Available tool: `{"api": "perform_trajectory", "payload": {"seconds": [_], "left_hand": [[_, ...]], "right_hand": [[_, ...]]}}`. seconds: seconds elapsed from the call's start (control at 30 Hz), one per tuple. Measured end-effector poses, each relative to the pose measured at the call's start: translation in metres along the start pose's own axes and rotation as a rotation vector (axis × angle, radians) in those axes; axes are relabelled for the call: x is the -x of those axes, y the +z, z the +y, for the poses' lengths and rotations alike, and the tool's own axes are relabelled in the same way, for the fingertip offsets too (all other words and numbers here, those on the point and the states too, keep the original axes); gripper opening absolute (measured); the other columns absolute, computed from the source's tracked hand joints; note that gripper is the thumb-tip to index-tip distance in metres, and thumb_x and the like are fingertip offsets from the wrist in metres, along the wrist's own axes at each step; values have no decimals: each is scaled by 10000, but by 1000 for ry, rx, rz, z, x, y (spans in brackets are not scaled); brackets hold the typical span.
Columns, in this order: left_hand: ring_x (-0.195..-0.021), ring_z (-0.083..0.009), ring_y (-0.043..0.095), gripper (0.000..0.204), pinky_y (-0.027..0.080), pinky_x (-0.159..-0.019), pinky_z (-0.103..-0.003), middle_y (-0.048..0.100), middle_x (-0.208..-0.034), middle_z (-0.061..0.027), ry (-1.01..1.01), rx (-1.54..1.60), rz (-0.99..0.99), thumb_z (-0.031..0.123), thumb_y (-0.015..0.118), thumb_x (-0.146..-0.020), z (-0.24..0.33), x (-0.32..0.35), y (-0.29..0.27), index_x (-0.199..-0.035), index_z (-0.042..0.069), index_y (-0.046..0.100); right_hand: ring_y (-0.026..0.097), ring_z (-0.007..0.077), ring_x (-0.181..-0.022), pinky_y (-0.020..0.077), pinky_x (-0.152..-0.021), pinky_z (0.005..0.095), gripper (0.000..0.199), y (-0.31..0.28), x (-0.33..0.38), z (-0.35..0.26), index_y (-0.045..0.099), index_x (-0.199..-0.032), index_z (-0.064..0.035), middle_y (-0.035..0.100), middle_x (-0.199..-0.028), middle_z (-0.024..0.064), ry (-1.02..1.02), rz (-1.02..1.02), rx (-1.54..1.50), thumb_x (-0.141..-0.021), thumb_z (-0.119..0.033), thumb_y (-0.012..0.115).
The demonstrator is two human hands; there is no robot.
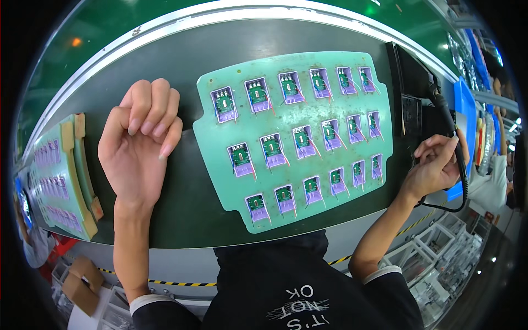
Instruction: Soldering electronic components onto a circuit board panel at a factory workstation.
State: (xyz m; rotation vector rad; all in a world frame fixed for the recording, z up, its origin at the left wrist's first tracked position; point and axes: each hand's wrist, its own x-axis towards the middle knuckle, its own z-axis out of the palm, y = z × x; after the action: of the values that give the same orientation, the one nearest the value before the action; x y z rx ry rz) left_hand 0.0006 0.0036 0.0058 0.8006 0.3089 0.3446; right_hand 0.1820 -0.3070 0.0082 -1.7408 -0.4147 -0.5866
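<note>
A pale green tray (286, 120) lies flat on the dark bench, with three rows of purple housings. Each housing holds a small green circuit board (302, 137), with thin red and blue wires hanging out. To the left of the tray, my left hand (140, 132) is turned palm up, fingers curled in and nothing in them. On the far side from it, my right hand (440, 165) pinches the cable end of a black soldering iron (443, 110). The iron's upper end lies by a black stand; its tip is hard to make out.
Stacked green trays (60, 179) with purple housings stand at the left edge. A black box-shaped unit (407, 82) sits at the back right, beside a blue bin (466, 110). The iron's black cable (465, 192) loops below my right hand. A cardboard box (82, 280) is at lower left.
</note>
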Motion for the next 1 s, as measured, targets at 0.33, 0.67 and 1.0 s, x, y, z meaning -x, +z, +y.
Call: {"api": "perform_trajectory", "payload": {"seconds": [0.33,0.67,1.0], "left_hand": [[-611,-86,284,204,318,-464,-202,321,-687,-3,-8,-75,4,100,345,-870,0,1,-1,-668,105,321],[-615,-78,288,180,313,-466,-201,322,-700,3,0,-104,24,104,338,-885,0,0,-1,-706,99,344],[-618,-74,301,114,315,-462,-192,332,-715,5,-12,-70,69,104,345,-887,3,1,-3,-777,90,369]], "right_hand": [[450,99,-381,272,-346,178,222,-1,1,0,526,-1115,47,551,-590,116,-3,-9,12,-970,-106,460],[451,98,-379,270,-347,174,238,-1,0,1,514,-1118,60,547,-590,117,-6,-21,21,-977,-118,446],[450,101,-374,274,-344,172,242,-2,0,1,502,-1126,60,545,-585,119,-10,-32,22,-976,-122,452]]}}
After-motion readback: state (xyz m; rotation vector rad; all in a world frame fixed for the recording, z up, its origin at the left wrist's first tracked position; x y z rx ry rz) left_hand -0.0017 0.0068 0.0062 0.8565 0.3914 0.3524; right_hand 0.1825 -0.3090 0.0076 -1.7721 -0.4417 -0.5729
